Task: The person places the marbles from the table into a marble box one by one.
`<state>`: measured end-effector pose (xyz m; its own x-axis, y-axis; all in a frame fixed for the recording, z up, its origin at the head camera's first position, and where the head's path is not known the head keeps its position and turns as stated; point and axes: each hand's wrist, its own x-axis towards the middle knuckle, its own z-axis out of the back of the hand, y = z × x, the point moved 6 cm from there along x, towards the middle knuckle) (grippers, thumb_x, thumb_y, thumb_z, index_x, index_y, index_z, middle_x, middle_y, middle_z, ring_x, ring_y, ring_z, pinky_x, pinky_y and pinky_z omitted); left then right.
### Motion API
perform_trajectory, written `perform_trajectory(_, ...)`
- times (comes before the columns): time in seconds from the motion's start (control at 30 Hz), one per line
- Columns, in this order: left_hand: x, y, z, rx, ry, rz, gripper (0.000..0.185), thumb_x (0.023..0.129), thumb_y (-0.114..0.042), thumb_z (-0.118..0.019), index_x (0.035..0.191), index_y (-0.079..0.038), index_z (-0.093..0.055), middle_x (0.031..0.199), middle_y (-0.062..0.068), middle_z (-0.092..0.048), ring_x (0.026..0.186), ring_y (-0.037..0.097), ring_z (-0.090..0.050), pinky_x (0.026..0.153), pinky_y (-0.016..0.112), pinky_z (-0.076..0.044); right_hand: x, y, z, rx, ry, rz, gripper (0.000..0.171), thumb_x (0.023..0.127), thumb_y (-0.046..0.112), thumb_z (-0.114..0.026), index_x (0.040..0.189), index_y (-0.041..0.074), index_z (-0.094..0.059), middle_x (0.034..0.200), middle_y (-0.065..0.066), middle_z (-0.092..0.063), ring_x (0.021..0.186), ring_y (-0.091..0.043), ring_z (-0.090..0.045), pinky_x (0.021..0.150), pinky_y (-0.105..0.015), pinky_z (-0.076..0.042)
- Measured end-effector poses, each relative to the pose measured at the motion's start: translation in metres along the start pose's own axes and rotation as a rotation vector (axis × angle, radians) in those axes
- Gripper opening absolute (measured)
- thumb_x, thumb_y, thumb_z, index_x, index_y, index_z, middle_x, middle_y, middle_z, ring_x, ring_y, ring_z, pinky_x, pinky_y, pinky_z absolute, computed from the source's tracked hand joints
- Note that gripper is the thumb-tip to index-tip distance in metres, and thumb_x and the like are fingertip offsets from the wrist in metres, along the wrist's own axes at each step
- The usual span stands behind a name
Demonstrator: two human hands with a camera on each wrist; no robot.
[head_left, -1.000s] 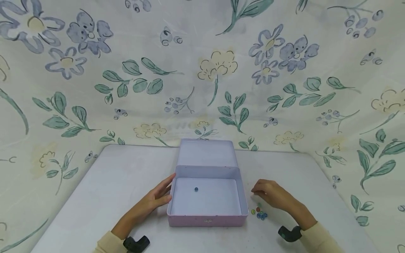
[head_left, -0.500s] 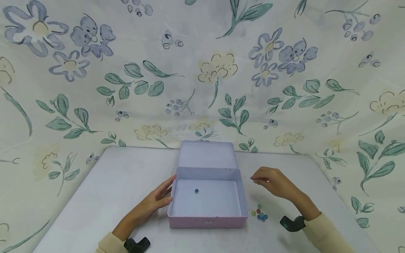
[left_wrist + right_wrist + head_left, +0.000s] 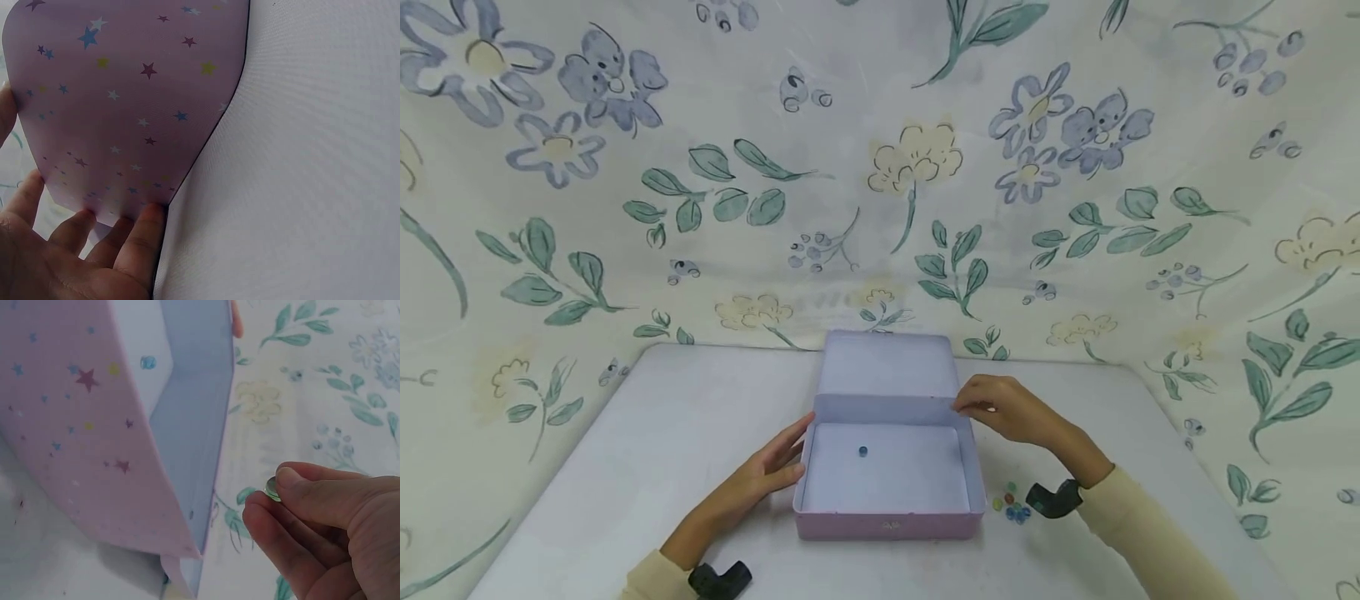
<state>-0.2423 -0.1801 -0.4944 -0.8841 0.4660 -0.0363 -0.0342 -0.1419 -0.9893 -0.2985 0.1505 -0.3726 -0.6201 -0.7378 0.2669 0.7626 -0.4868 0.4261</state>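
Observation:
An open lilac tin box [image 3: 891, 527] stands on the table, its hinged lid [image 3: 891, 362] tipped back. On its floor lies one blue glass marble [image 3: 862, 452]. My left hand [image 3: 758, 475] rests against the box's left side, fingers extended; in the left wrist view, its fingertips [image 3: 150, 215] touch the star-printed wall. Between thumb and fingertips my right hand [image 3: 1011, 410] pinches a clear green glass marble [image 3: 272, 489], seen in the right wrist view. That hand is raised at the box's back right corner.
Several loose marbles [image 3: 1018, 512], blue, red, yellow-green and green, lie in a cluster on the white table [image 3: 715, 392] just right of the box. A flower-printed cloth [image 3: 850, 192] hangs behind and around the table.
My right hand has risen from the table right of the box and moved left to its back right corner. The left hand keeps its place on the box.

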Motion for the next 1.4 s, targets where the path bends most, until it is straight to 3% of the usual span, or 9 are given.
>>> perform_trajectory(0.43, 0.002, -0.001, 0.001, 0.020, 0.012, -0.034, 0.069, 0.104, -0.015, -0.049, 0.162, -0.025, -0.013, 0.170, 0.011, -0.001, 0.152, 0.049, -0.004, 0.117, 0.071, -0.014, 0.060, 0.029, -0.045, 0.070, 0.141, 0.069, 0.016, 0.090, 0.000, -0.070, 0.103, 0.006, -0.077, 0.098, -0.005, -0.073, 0.090, -0.011, -0.068, 0.079, -0.016, -0.056)
perform_trajectory(0.67, -0.001, -0.001, 0.003, 0.000, 0.009, -0.022, 0.068, 0.104, -0.015, -0.049, 0.161, -0.029, -0.015, 0.170, 0.004, -0.004, 0.154, 0.044, -0.006, 0.118, 0.070, -0.015, 0.079, 0.034, -0.070, 0.084, 0.184, 0.096, 0.013, 0.091, 0.002, -0.070, 0.102, 0.001, -0.077, 0.096, -0.006, -0.073, 0.088, -0.012, -0.068, 0.078, -0.014, -0.055)
perform_trajectory(0.8, -0.002, -0.002, 0.002, -0.001, 0.012, -0.021, 0.068, 0.104, -0.016, -0.049, 0.161, -0.030, -0.015, 0.170, 0.003, -0.003, 0.154, 0.043, -0.005, 0.118, 0.069, -0.015, 0.083, 0.029, -0.083, 0.077, 0.205, 0.059, 0.014, 0.091, 0.003, -0.070, 0.103, 0.002, -0.077, 0.099, -0.006, -0.074, 0.091, -0.013, -0.070, 0.080, -0.015, -0.055)
perform_trajectory(1.03, 0.002, 0.001, -0.001, -0.002, 0.024, -0.031, 0.069, 0.104, -0.017, -0.050, 0.161, -0.030, -0.015, 0.170, 0.003, -0.002, 0.154, 0.044, -0.006, 0.118, 0.070, -0.016, 0.077, 0.007, -0.103, 0.048, 0.230, -0.081, 0.014, 0.091, 0.003, -0.070, 0.102, 0.006, -0.078, 0.099, -0.003, -0.075, 0.091, -0.012, -0.068, 0.081, -0.016, -0.055)
perform_trajectory(1.4, 0.000, 0.002, 0.001, 0.010, 0.015, -0.048, 0.069, 0.103, -0.016, -0.051, 0.161, -0.028, -0.015, 0.170, 0.007, 0.000, 0.153, 0.049, -0.005, 0.117, 0.070, -0.017, 0.076, 0.000, -0.116, 0.042, 0.224, -0.040, 0.012, 0.089, 0.003, -0.072, 0.099, 0.006, -0.079, 0.097, -0.004, -0.076, 0.087, -0.010, -0.067, 0.079, -0.016, -0.056)
